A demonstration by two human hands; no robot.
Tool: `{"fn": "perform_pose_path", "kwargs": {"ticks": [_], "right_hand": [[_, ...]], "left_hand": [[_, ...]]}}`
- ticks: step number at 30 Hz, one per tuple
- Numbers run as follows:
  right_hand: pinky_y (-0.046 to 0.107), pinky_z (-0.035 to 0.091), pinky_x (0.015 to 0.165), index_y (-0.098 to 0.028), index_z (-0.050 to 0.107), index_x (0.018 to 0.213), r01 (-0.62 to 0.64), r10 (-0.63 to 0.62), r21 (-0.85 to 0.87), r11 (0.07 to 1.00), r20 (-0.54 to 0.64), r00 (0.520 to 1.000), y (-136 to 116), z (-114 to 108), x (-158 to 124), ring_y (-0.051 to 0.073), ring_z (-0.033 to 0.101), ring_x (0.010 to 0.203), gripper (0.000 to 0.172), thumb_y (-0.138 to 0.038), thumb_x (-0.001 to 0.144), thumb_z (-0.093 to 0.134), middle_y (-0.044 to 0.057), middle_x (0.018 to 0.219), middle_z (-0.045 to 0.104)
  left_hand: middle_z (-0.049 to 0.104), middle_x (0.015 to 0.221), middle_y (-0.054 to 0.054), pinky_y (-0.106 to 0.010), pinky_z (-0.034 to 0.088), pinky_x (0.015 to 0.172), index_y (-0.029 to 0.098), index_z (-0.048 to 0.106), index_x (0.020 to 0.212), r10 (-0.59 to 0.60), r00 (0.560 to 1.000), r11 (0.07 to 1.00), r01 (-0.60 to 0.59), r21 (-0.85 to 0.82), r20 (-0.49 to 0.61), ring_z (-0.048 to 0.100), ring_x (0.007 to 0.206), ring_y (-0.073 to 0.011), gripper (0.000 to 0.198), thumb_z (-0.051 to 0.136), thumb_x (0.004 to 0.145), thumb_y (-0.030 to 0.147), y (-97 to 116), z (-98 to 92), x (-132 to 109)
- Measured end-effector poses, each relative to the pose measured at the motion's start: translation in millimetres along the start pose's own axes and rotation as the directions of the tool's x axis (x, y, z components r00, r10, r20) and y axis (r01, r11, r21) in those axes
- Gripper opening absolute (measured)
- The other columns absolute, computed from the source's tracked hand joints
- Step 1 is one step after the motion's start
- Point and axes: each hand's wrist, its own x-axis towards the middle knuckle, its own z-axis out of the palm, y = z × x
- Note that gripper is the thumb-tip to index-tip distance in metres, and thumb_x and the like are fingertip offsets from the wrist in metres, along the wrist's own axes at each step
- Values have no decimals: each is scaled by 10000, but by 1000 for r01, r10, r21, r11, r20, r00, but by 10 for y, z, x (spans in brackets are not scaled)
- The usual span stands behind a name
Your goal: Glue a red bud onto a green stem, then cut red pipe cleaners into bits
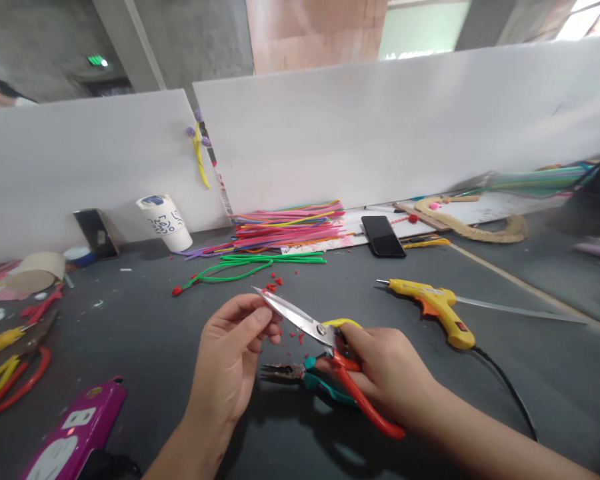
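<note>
With the scissors' pivot taken as the centre of a dial and twelve towards the white panel [390, 140], the person's right hand [387, 367] sits at about four o'clock, wrapped round the handles of the scissors [300, 321], one red and one yellow. The blades, which look all but together, point to ten o'clock and end at the fingertips of the left hand [233, 353].

That hand lies at eight, its thumb and fingers drawn narrowly together beside the blade tips; whether they pinch anything is too small to tell. Red bits [279, 281] are scattered on the dark table [150, 327], several of them just beyond the tips.

Pliers with teal handles [296, 371] show below the scissors, their nose towards eight and their jaws slightly parted (whether the right hand also holds them cannot be made out).

Further out, green stems [300, 259] lie between ten and twelve, one looped and ending in a red bud [177, 291]. Behind them, at eleven, is a bundle of mostly pink stems [290, 230]. A black phone [383, 237] rests between one and two, and a yellow glue gun [437, 300] lies near three.
</note>
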Motion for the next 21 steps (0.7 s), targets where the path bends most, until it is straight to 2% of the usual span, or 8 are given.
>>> {"fn": "perform_pose_path", "kwargs": {"ticks": [2, 4, 6, 8, 10, 12, 18, 21], "right_hand": [[209, 239, 430, -196, 419, 587, -55, 51, 195, 979, 23, 998, -34, -40, 20, 91, 344, 429, 278, -405, 749, 504, -51, 482, 412], [191, 279, 446, -189, 429, 581, -105, 97, 403, 909, 40, 994, -71, -89, 39, 85, 353, 470, 219, -320, 736, 510, -52, 512, 403], [181, 307, 452, -181, 473, 624, -156, 146, 590, 793, 64, 987, -98, -131, 55, 80, 367, 482, 133, -256, 732, 492, -54, 533, 403], [176, 316, 419, -180, 508, 708, -223, 180, 737, 638, 139, 974, -109, -157, 64, 73, 373, 441, 78, -248, 738, 484, -65, 515, 401], [168, 309, 374, -183, 519, 767, -284, 160, 822, 494, 236, 959, -108, -166, 69, 63, 364, 383, 89, -265, 743, 498, -79, 480, 405], [161, 299, 352, -177, 529, 763, -315, 120, 856, 409, 291, 949, -104, -168, 69, 55, 356, 359, 85, -257, 739, 514, -79, 463, 420], [151, 280, 350, -166, 497, 679, -330, 85, 866, 376, 322, 943, -117, -189, 54, 42, 351, 376, 44, -194, 701, 523, -59, 498, 465], [147, 271, 357, -171, 472, 641, -302, 86, 862, 407, 293, 952, -123, -195, 46, 37, 336, 379, 54, -158, 686, 499, -77, 478, 418]], "left_hand": [[622, 583, 11, -150, 434, 472, 156, 646, 674, -100, 993, 995, 99, 19, 68, 536, 500, -62, 47, 635, 667, 110, -10, 15, -13], [613, 576, 6, -152, 417, 459, 142, 628, 660, -224, 963, 974, 218, 57, 151, 514, 477, -55, 27, 635, 668, 117, -31, 37, -28], [601, 567, 4, -150, 398, 447, 131, 613, 650, -333, 916, 943, 316, 107, 225, 494, 462, -49, 30, 631, 674, 125, -62, 59, -39], [590, 551, 2, -151, 383, 439, 125, 597, 634, -412, 866, 911, 384, 151, 283, 483, 456, -49, 55, 630, 677, 139, -97, 74, -50], [582, 531, 1, -154, 372, 432, 124, 589, 630, -474, 821, 881, 437, 185, 319, 478, 451, -53, 70, 641, 667, 154, -130, 80, -62], [580, 524, -1, -158, 366, 428, 121, 590, 634, -515, 787, 857, 469, 214, 339, 474, 447, -55, 78, 652, 657, 163, -154, 78, -77], [569, 524, 1, -172, 358, 426, 123, 596, 633, -558, 764, 825, 470, 314, 323, 467, 437, -61, 74, 655, 644, 167, -185, 59, -89], [574, 552, -4, -195, 376, 451, 129, 608, 647, -491, 810, 853, 373, 366, 320, 478, 469, -79, 49, 640, 647, 166, -190, 49, -54]]}}
